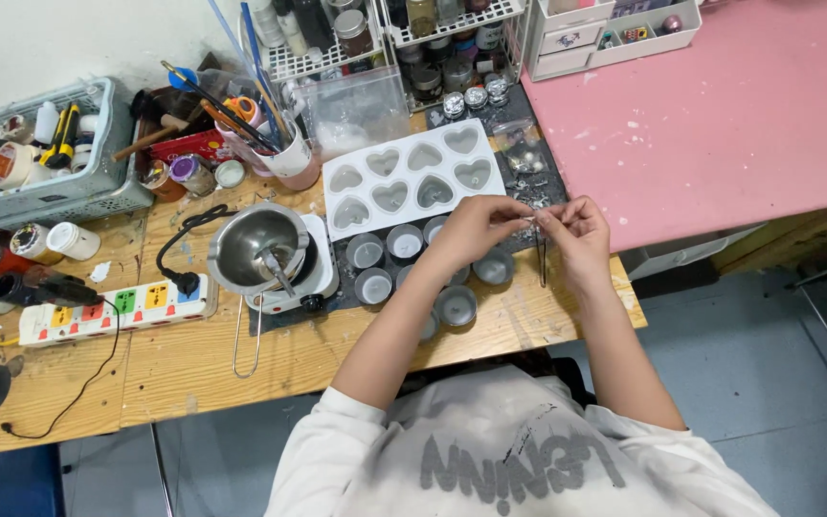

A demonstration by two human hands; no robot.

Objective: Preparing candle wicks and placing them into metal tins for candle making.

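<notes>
My left hand [474, 227] and my right hand [578, 233] meet above the wooden table [193, 359], fingertips pinched together on a thin wick with a small metal tab [531, 219]. My right hand also holds dark tweezers [541, 258] that hang down. Below my hands stand several small round tins of grey wax [456, 304] on a dark mat. A white silicone mould with heart-shaped cavities [412, 181] lies just behind my left hand.
A steel melting pot on a small white hotplate [268, 251] sits left of the tins, plugged into a white power strip [112, 308]. A grey basket [45, 158], jars, a cup of brushes [284, 153] and wire racks crowd the back. A pink table [720, 105] stands at right.
</notes>
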